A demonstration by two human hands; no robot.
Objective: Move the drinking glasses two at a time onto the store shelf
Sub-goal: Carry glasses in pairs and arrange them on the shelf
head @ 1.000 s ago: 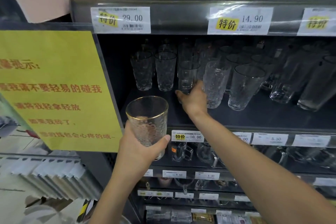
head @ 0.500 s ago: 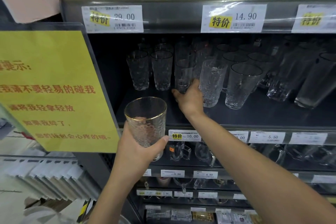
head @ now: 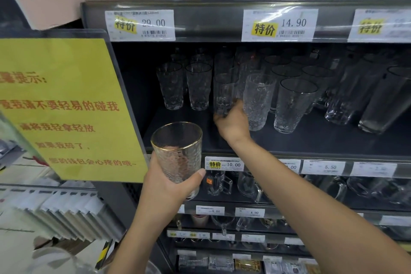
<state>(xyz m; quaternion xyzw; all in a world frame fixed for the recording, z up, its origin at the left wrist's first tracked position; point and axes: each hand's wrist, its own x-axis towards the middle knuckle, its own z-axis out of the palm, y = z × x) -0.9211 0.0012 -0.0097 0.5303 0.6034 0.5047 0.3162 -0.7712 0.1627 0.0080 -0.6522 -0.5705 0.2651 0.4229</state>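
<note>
My left hand (head: 165, 187) grips a textured glass with a gold rim (head: 178, 153), upright, in front of the shelf's front edge. My right hand (head: 232, 123) reaches into the dark shelf (head: 311, 142) and is wrapped around the base of a clear glass (head: 223, 95) standing among the others. Two textured glasses (head: 185, 85) stand to its left, and a taller textured glass (head: 258, 100) stands just to its right, close to my fingers.
Several more glasses (head: 295, 104) fill the shelf's right side and back. A yellow notice (head: 64, 107) hangs at the left. Price tags (head: 224, 163) line the shelf edges. Lower shelves hold glass mugs (head: 219, 182). The shelf above overhangs.
My right hand has pushed slightly deeper into the shelf with its glass. The left hand and its gold-rimmed glass have barely shifted.
</note>
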